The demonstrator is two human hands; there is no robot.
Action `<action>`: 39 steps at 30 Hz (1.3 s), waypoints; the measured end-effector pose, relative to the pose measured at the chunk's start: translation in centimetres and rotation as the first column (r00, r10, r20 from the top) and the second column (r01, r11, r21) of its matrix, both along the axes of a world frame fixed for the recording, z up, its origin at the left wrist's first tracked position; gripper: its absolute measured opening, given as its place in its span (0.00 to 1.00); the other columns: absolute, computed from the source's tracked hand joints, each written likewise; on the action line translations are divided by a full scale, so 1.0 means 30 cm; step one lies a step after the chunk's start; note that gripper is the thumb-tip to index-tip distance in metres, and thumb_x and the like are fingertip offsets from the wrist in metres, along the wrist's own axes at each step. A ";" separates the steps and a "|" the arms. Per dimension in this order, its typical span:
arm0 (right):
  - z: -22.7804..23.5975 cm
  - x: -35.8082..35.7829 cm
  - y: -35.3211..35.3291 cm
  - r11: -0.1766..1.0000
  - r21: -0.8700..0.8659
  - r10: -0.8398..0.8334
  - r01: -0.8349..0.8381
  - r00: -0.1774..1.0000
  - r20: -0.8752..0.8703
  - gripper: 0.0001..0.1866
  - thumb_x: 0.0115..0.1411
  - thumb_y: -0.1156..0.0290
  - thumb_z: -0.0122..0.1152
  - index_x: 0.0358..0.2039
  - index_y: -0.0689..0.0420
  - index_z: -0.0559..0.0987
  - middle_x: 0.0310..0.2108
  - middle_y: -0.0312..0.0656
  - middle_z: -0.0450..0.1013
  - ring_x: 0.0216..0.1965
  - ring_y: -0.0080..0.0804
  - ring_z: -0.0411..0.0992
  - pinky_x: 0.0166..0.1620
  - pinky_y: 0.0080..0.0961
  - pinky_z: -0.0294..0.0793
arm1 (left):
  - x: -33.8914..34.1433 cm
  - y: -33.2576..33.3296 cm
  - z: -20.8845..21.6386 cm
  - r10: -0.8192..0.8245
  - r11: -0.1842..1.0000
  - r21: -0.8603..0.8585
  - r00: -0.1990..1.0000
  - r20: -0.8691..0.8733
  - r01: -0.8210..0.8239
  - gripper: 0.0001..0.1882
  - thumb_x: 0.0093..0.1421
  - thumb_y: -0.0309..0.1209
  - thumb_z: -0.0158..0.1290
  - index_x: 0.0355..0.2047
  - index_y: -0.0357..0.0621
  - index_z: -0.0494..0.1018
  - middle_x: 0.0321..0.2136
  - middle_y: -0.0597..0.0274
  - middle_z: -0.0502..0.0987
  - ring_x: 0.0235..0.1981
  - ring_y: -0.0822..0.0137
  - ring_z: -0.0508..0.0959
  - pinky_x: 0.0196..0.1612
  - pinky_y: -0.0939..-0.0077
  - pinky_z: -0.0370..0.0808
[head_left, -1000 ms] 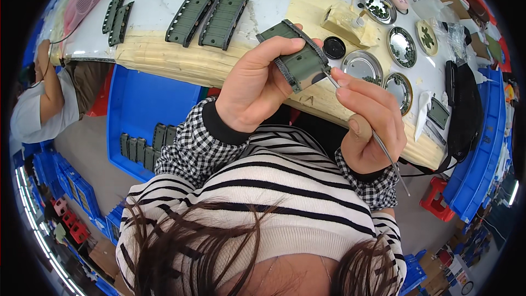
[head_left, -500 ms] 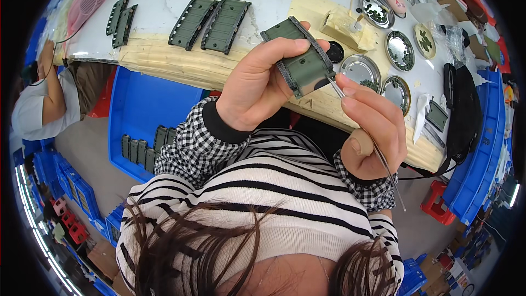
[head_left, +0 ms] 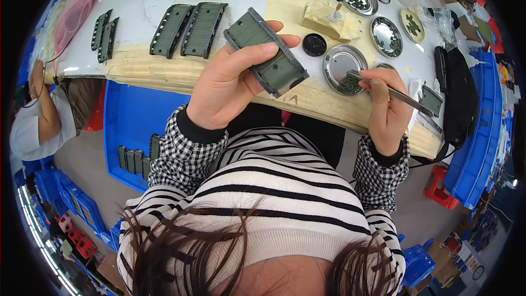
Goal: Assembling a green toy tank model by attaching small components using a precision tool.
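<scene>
My left hand [head_left: 222, 82] holds up a dark green plastic model part [head_left: 282, 74] with ridged, track-like edges, pinched between thumb and fingers and tilted above the table's front edge. Metal tweezers [head_left: 404, 97] are in my right hand [head_left: 388, 107]. Their tips reach into a round metal dish [head_left: 341, 59], among tiny green pieces [head_left: 349, 84] heaped at its near side. Whether the tips grip a piece is too small to tell. Left of that dish lies a small round black container [head_left: 314, 45].
Two similar green parts [head_left: 204, 30] lie left of my hands, with two narrower ones [head_left: 107, 41] farther left. More dishes of green pieces [head_left: 386, 37] stand at right, behind a cream block [head_left: 329, 20]. A blue bin [head_left: 145, 107] is below the table edge; a person [head_left: 46, 109] sits at far left.
My right hand has left the green part and moved right, bringing the tweezers down into the metal dish. The left hand has shifted left in view, still holding the part.
</scene>
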State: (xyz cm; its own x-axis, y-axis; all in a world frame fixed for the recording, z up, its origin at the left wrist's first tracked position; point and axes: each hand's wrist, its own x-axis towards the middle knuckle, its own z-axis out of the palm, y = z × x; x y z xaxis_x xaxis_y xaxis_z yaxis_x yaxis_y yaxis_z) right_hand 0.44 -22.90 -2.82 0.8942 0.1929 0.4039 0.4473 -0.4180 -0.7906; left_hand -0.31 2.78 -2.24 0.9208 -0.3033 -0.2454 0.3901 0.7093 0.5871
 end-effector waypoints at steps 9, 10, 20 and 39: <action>-0.008 0.035 0.015 0.981 -0.195 0.023 0.002 0.992 0.124 0.05 0.58 0.74 0.59 0.33 0.62 0.79 0.28 0.44 0.74 0.28 0.36 0.70 0.33 0.26 0.68 | -0.010 -0.020 -0.007 0.016 0.995 0.096 1.000 0.026 -0.019 0.21 0.61 0.24 0.49 0.54 0.36 0.61 0.47 0.48 0.73 0.52 0.55 0.74 0.53 0.59 0.75; -0.012 0.043 0.022 0.979 -0.203 0.031 -0.001 0.989 0.143 0.05 0.58 0.74 0.59 0.33 0.62 0.79 0.28 0.44 0.74 0.28 0.36 0.70 0.33 0.26 0.68 | -0.011 -0.021 -0.005 0.015 0.992 0.123 1.000 0.028 -0.018 0.21 0.61 0.24 0.49 0.54 0.35 0.60 0.47 0.48 0.73 0.52 0.55 0.74 0.53 0.59 0.75; -0.017 0.056 0.040 0.979 -0.204 0.018 0.009 0.991 0.132 0.05 0.57 0.76 0.59 0.32 0.62 0.79 0.28 0.44 0.75 0.29 0.38 0.72 0.33 0.27 0.69 | -0.050 -0.063 0.014 0.026 0.957 0.278 0.982 0.187 -0.078 0.16 0.66 0.26 0.46 0.53 0.39 0.62 0.51 0.51 0.68 0.47 0.57 0.77 0.50 0.67 0.77; 0.095 -0.029 0.133 0.968 -0.068 0.251 -0.242 0.943 0.220 0.11 0.56 0.70 0.62 0.37 0.63 0.79 0.33 0.47 0.76 0.32 0.38 0.76 0.36 0.26 0.75 | -0.030 -0.113 -0.044 -0.172 0.985 0.054 0.977 0.127 0.167 0.15 0.70 0.39 0.41 0.34 0.39 0.67 0.34 0.62 0.74 0.38 0.70 0.78 0.39 0.78 0.78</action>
